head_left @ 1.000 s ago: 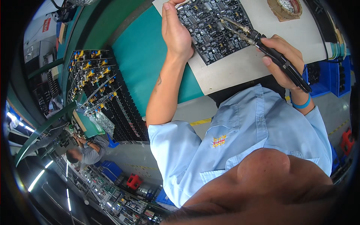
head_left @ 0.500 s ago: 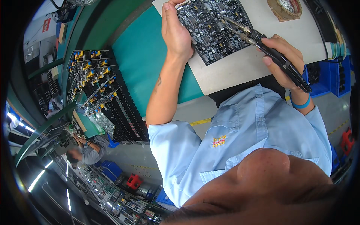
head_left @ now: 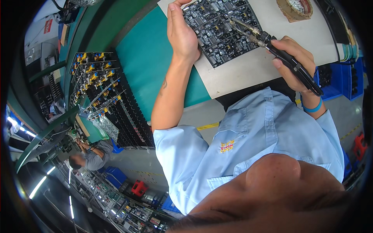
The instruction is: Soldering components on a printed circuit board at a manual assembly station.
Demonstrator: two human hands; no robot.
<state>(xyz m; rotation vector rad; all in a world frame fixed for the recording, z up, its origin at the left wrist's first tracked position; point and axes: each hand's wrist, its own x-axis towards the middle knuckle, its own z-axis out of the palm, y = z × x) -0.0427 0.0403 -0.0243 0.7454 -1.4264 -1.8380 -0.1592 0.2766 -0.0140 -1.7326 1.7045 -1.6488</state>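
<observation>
A black circuit board panel (head_left: 222, 34), divided into several small boards with many parts on them, lies on a pale sheet. My left hand (head_left: 182, 33) holds its left edge, thumb up along the side; the other fingers are partly hidden at the top of the view. In my right hand (head_left: 294, 58) is a black soldering iron (head_left: 289, 62) with a metal feed tube beside its tip. My fingers are wrapped round the handle. The tip points left and reaches over the middle of the panel; whether it touches a joint is too small to tell.
The pale sheet (head_left: 229, 79) overlaps a green bench mat (head_left: 140, 58). A brown dish (head_left: 296, 9) with silvery bits stands at the top right. Blue bins (head_left: 332, 83) sit at the right. A rack of boards with yellow parts (head_left: 93, 73) stands left; another person (head_left: 95, 155) works beyond it.
</observation>
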